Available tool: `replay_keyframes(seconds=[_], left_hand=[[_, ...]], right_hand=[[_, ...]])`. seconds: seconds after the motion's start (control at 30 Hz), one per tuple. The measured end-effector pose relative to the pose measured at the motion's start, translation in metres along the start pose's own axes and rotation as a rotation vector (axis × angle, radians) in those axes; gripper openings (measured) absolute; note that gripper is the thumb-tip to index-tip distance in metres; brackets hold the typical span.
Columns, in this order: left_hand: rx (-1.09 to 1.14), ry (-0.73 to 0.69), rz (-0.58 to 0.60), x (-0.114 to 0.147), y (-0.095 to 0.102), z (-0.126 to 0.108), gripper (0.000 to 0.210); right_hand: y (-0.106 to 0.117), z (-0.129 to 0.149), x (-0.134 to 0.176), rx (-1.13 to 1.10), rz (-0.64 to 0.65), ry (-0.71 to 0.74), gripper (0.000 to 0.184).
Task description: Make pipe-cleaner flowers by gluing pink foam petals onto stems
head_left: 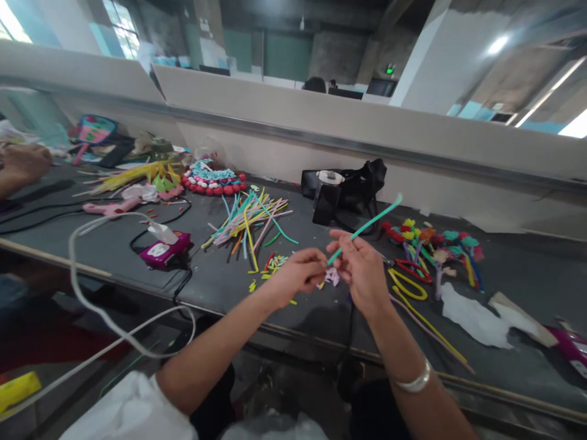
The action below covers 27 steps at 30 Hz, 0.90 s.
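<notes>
A green pipe cleaner slants up to the right between my hands, above the desk. My left hand is closed in a pinch at its lower end. The fingers of my right hand are closed around its lower half, and the upper part sticks out free. Below and between the hands lie pale pink bits and short cut yellow pieces. A pile of long pipe cleaners in several colours spreads out beyond my left hand.
Finished-looking fuzzy flowers, a red-handled tool and white paper lie to the right. A black bag stands behind. At left are a purple power strip, a pink glue gun, a white cable and another person's hand.
</notes>
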State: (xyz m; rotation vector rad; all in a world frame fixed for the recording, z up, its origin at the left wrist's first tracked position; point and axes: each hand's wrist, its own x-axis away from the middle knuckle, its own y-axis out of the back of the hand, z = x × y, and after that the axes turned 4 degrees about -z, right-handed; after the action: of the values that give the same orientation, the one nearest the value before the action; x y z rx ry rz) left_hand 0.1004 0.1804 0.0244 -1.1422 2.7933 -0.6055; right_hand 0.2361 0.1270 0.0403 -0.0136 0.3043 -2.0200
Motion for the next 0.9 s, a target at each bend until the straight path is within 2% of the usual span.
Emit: replay_keyframes(seconds=[0.07,0.13,0.17,0.23,0.3,0.37,0.47,0.6,0.67,0.73,0.77,0.83,0.9], left_hand=[[-0.039,0.021,0.1,0.009,-0.02,0.014,0.022],[-0.077,-0.002,0.162,0.014,-0.027,0.023,0.027],[-0.1,-0.024,0.135,0.015,-0.027,0.026,0.028],[-0.096,-0.06,-0.014,0.013,-0.02,0.029,0.029],[0.001,-0.048,-0.106,0.009,-0.011,0.03,0.032],[0.103,-0.064,-0.14,0.003,-0.005,0.031,0.032],[0.191,-0.092,-0.128,-0.002,-0.003,0.032,0.03],[0.223,-0.039,-0.047,-0.004,-0.004,0.029,0.025],[0.274,-0.016,-0.017,-0.006,0.0,0.025,0.02],[0.332,-0.022,-0.021,-0.008,0.007,0.02,0.018],[0.336,-0.022,-0.032,-0.01,0.011,0.017,0.017],[0.327,-0.056,-0.08,-0.015,0.021,0.012,0.017],[0.311,-0.057,-0.108,-0.02,0.029,0.009,0.016]], right_hand=[[0.02,0.002,0.015,-0.002,-0.04,-0.05,0.037],[0.035,-0.002,0.03,0.006,-0.072,-0.125,0.038],[0.041,-0.006,0.038,0.009,-0.087,-0.175,0.039],[0.046,-0.018,0.052,0.041,-0.046,-0.272,0.041],[0.044,-0.03,0.063,0.132,0.076,-0.333,0.044],[0.037,-0.041,0.069,0.232,0.21,-0.35,0.047],[0.026,-0.056,0.075,0.29,0.32,-0.377,0.052],[0.02,-0.067,0.077,0.309,0.365,-0.401,0.054],[0.022,-0.065,0.073,0.335,0.402,-0.37,0.053],[0.026,-0.059,0.06,0.463,0.402,-0.257,0.052],[0.028,-0.056,0.05,0.582,0.369,-0.156,0.05],[0.032,-0.051,0.027,0.98,0.262,0.108,0.038],[0.032,-0.05,0.006,1.115,0.225,0.174,0.021]])
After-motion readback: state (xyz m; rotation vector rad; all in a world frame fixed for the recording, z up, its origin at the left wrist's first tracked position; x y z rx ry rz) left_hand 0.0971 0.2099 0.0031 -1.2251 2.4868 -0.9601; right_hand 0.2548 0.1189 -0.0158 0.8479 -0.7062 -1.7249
